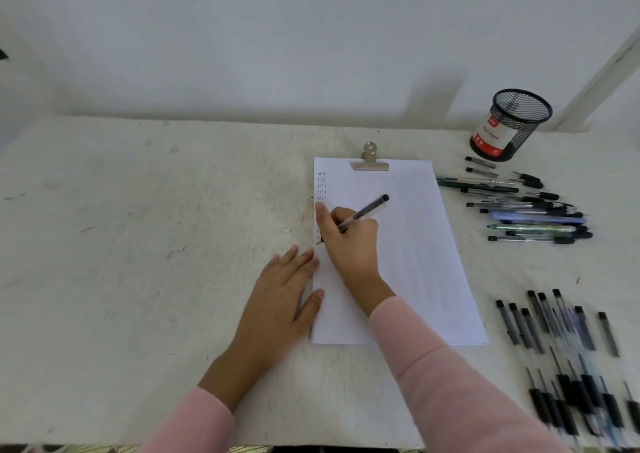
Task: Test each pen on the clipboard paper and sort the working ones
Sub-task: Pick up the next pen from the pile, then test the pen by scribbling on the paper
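nearest, at the right, a batch of pens (561, 348) is lying in a loose row, probably one sorted group. the left hand (280, 300) is lying flat, fingers straight, steadying the left edge of the paper (415, 245). the right hand (349, 241) is pinching a black pen (363, 212), tip at the margin, below a column of test marks (321, 186). farther off, a second batch (533, 213) is waiting beside the mesh cup (509, 123).
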